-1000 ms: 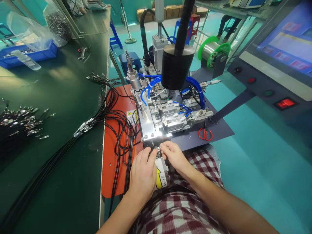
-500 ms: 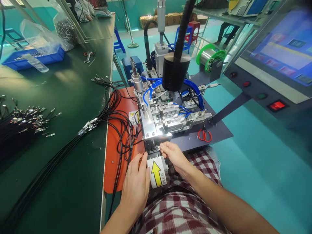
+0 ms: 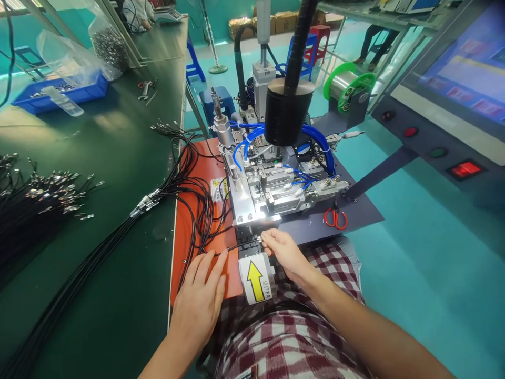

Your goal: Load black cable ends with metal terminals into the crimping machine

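My right hand [image 3: 281,251] pinches the metal-tipped end of a black cable [image 3: 242,244] at the front edge of the machine [image 3: 272,184]. From there the cable runs left across a dark track toward my left hand [image 3: 199,297]. That hand lies palm down with fingers spread over the orange board [image 3: 232,273], its fingertips at the cables. Just right of it is a white label with a yellow arrow [image 3: 255,279]. More black cables [image 3: 197,210] loop over the board, and a bundle [image 3: 145,202] rests across the green table's edge.
Red-handled scissors [image 3: 335,218] lie on the machine's base, right of my right hand. A screen panel [image 3: 437,152] stands at the right, near a green wire spool [image 3: 349,89]. On the green table [image 3: 130,137] are a blue tray [image 3: 59,95] and a pile of cable ends [image 3: 59,192].
My left hand has moved left, off the side of the arrow label and onto the orange board. My right hand keeps its pinch at the machine's front. The view has shifted slightly.
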Motion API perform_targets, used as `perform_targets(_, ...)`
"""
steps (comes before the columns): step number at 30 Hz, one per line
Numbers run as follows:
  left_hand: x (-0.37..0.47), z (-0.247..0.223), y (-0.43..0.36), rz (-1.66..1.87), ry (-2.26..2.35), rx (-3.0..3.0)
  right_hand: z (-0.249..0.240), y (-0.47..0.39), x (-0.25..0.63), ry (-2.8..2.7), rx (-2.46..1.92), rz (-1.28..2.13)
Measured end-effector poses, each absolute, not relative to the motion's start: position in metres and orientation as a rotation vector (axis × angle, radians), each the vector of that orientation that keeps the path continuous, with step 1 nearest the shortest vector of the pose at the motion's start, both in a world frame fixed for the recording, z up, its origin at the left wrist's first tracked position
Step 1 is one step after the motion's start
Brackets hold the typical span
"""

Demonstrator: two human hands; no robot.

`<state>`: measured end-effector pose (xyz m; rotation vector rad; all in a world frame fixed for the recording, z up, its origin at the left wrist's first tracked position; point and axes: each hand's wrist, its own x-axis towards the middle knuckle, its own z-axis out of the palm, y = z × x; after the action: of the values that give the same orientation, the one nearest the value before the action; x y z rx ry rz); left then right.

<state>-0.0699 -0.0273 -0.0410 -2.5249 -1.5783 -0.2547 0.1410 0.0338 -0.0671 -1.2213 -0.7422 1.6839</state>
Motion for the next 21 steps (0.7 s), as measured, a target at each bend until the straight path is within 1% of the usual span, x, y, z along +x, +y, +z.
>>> perform_targets(10, -0.068, -0.05, -0.028, -0.269, -1.525, -2.468, -0.068, 0.033, 0.141, -0.691, -1.211, 1.717)
perform_targets(21, -0.072, -0.054, -0.031, -0.286, -1.569, -2.46, -0.089, 0.015, 0.182, -0.503, -1.381, 1.595)
